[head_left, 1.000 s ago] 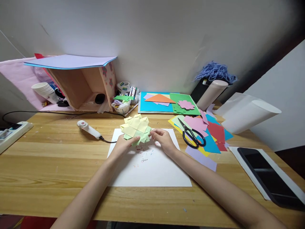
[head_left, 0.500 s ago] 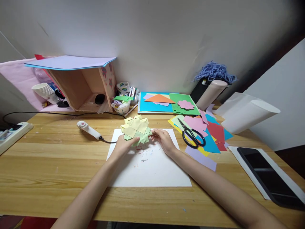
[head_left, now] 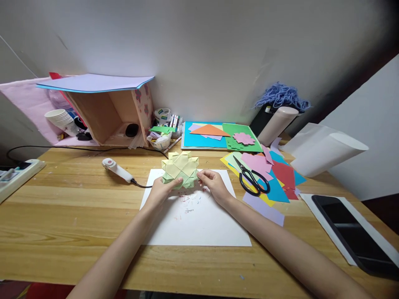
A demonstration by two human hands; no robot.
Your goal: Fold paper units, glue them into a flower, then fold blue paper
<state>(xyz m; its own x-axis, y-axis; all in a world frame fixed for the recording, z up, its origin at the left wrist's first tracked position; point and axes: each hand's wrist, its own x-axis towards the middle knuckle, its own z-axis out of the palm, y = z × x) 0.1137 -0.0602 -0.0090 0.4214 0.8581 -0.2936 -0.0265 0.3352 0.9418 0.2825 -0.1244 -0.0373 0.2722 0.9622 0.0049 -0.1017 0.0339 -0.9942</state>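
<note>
A folded paper flower (head_left: 181, 166), pale yellow on its upper part and light green below, is held up over a white sheet of paper (head_left: 199, 226). My left hand (head_left: 163, 189) grips its lower left, thumb across the front and the other fingers hidden behind. At the right edge, my right hand (head_left: 213, 182) pinches a green tip between thumb and fingers. Small coloured marks or scraps are scattered on the sheet beneath. Right of the sheet, black-handled scissors (head_left: 254, 178) lie on coloured paper pieces (head_left: 283, 174).
Left of the sheet lies a white corded tool (head_left: 116, 169), probably a glue gun. A pink box (head_left: 143, 108), a basket of scraps (head_left: 160, 143) and a paper stack (head_left: 204, 141) stand at the back. On the right are a white paper roll (head_left: 327, 153) and a phone (head_left: 349, 228).
The paper flower has turned slightly and now faces me more squarely. My right fingers have closed tighter on its right edge. The view has shifted a little.
</note>
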